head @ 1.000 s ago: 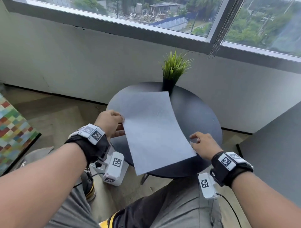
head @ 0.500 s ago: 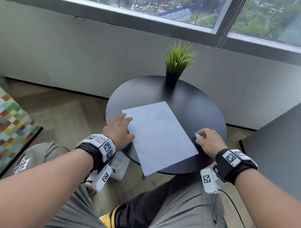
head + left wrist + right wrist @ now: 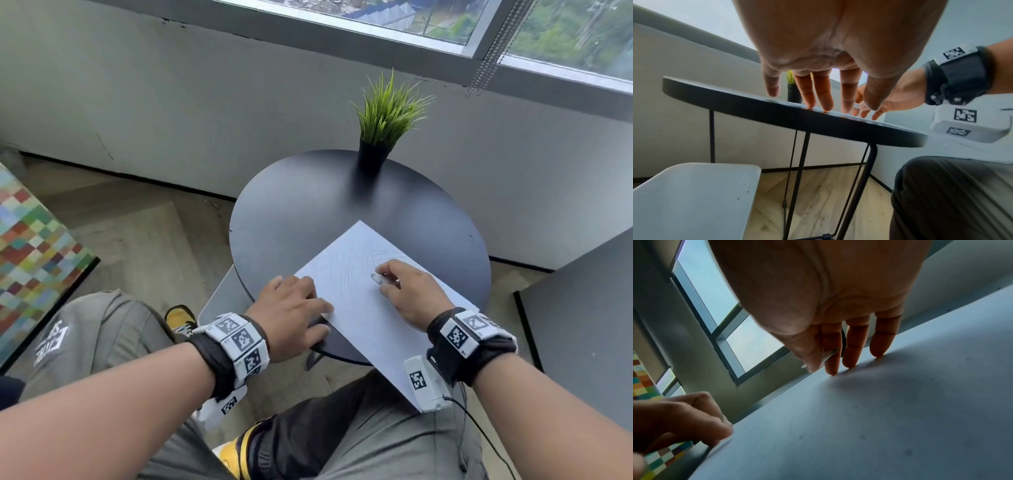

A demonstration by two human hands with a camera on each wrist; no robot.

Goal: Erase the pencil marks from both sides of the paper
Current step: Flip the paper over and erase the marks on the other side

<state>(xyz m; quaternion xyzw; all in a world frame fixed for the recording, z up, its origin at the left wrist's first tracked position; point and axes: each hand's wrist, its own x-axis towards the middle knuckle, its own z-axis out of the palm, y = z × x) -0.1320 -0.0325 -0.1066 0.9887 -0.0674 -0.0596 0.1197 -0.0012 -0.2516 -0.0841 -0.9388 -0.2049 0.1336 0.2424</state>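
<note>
The paper (image 3: 363, 308) is lying flat on the round black counter (image 3: 301, 212), turned at an angle, with its near corner hanging out over the counter's edge above the person's lap. Faint pencil marks (image 3: 356, 260) are showing on the sheet just beyond the right hand (image 3: 411, 294).

The right hand is resting on the paper, its grip clamped on a small white eraser (image 3: 377, 278): thumb and forefinger are pinching it, and its tip is sitting at the near edge of the marks. In the right wrist view the eraser (image 3: 828, 356) is peeking out between thumb and forefinger, while the other fingers (image 3: 853, 350) are reaching down with their tips on the sheet.

The left hand (image 3: 291, 318) is lying to the left of the right one, its grip apart, with straight, spread fingers pressing down at the paper's left edge and on the bare counter beside it.

A potted grass plant (image 3: 383, 126) is standing upright at the counter's far rim, well beyond both hands.
</note>
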